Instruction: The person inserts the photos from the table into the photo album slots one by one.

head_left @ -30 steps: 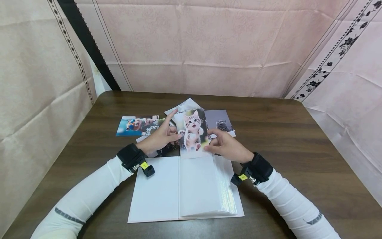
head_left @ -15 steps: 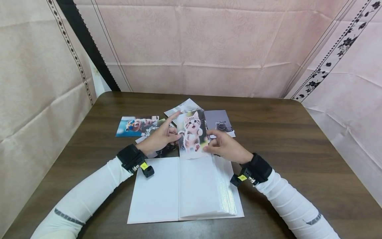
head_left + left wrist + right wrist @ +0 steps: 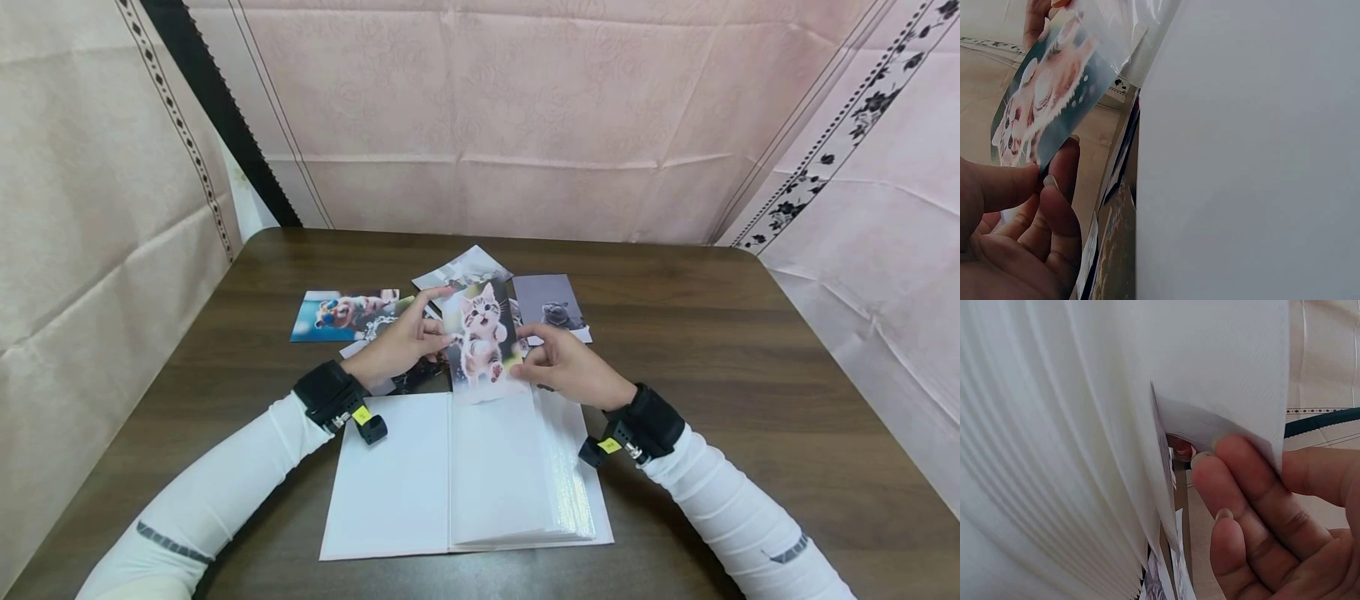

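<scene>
A kitten photo (image 3: 482, 333) is pinched at its left edge by the thumb and fingers of my left hand (image 3: 397, 343). Below it lies an open white photo album (image 3: 397, 475); the photo's lower end overlaps the top of the right-hand page. In the left wrist view, that end of the photo (image 3: 1044, 103) sits within a clear plastic sleeve (image 3: 1138, 31). My right hand (image 3: 573, 367) is at the photo's right side. Seen from the right wrist, its thumb and fingers pinch the corner of a white album page (image 3: 1222, 369).
Behind the album, several loose photos lie on the brown table (image 3: 675, 333): a blue one (image 3: 322, 318) at left, a pale one (image 3: 468, 265) at the back, a grey one (image 3: 547, 300) at right. Cloth curtains (image 3: 525, 125) hang beyond the table's edge.
The kitten photo has shifted slightly down toward the album and tilted a little. My left index finger has come lower along its top. My right hand stays nearly in place.
</scene>
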{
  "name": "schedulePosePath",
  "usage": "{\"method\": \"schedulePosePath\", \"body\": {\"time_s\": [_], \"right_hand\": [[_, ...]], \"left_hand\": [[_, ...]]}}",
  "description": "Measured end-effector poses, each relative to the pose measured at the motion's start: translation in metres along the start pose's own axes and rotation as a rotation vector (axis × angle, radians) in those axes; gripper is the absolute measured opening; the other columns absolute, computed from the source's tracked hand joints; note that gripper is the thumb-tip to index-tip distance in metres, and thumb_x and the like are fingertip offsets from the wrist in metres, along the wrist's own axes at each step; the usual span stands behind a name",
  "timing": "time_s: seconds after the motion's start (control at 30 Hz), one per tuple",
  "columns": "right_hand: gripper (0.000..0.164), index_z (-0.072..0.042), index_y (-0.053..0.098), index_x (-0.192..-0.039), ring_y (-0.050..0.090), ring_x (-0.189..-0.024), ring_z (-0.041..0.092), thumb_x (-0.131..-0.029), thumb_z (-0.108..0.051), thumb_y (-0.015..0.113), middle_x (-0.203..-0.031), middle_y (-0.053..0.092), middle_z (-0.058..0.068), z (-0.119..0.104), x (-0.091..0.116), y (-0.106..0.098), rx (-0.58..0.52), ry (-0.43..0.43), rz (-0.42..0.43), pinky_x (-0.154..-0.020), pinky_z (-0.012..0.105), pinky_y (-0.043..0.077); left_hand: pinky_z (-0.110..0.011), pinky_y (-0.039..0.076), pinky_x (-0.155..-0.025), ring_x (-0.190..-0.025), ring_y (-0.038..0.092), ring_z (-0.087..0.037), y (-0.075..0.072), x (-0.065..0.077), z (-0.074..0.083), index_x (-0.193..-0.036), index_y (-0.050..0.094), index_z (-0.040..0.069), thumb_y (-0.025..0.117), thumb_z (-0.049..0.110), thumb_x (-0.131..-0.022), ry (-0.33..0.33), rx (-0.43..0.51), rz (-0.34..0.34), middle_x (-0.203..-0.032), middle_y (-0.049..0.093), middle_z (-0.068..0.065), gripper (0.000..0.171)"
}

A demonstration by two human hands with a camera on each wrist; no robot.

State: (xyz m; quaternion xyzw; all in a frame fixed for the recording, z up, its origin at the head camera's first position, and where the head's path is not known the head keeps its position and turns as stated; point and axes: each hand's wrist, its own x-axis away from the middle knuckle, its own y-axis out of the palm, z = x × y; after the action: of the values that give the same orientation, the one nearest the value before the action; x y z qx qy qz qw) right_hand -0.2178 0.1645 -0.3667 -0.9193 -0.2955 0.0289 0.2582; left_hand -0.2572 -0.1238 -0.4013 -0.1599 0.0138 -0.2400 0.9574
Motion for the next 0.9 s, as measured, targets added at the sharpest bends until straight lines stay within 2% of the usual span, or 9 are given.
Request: {"method": "schedulePosePath", "body": {"time_s": [0.13,0.43,0.73,0.9], "right_hand": [[0.059,0.003,0.039,-0.147,0.043,-0.060,0.015,-0.096,-0.009,0.068,-0.083,0.068,0.006,-0.0008,0.0000,0.0002,-0.008,-0.006,0.002,-0.055,0.024,0.033],[0.061,0.003,0.039,-0.146,0.042,-0.059,0.015,-0.095,-0.008,0.070,-0.078,0.065,0.003,-0.0014,0.0002,0.0013,-0.007,-0.014,-0.004,-0.057,0.024,0.035],[0.061,0.004,0.038,-0.146,0.044,-0.061,0.016,-0.095,-0.008,0.070,-0.078,0.066,0.003,-0.0023,0.0000,0.0017,-0.002,-0.012,0.000,-0.059,0.024,0.036],[0.062,0.004,0.039,-0.147,0.050,-0.065,0.021,-0.095,-0.008,0.070,-0.080,0.069,0.006,-0.0005,-0.0005,0.0023,-0.006,-0.012,0.008,-0.062,0.024,0.039]], "left_hand": [[-0.030,0.049,-0.081,-0.086,0.058,-0.026,-0.0008,-0.0003,0.0003,-0.160,0.016,0.028,0.054,0.009,-0.105,-0.012,-0.014,0.000,-0.097,0.066,-0.010,0.069],[-0.031,0.051,-0.080,-0.089,0.063,-0.026,-0.0013,-0.0018,-0.0022,-0.153,0.028,0.033,0.051,0.009,-0.106,-0.026,-0.002,0.007,-0.097,0.068,-0.009,0.058],[-0.033,0.051,-0.083,-0.090,0.061,-0.026,-0.0013,-0.0016,-0.0024,-0.151,0.033,0.030,0.051,0.010,-0.107,-0.023,-0.026,0.009,-0.095,0.067,-0.009,0.052],[-0.032,0.051,-0.082,-0.088,0.060,-0.027,-0.0013,-0.0022,-0.0023,-0.150,0.034,0.029,0.051,0.010,-0.106,-0.030,-0.030,0.011,-0.094,0.066,-0.009,0.050]]}}
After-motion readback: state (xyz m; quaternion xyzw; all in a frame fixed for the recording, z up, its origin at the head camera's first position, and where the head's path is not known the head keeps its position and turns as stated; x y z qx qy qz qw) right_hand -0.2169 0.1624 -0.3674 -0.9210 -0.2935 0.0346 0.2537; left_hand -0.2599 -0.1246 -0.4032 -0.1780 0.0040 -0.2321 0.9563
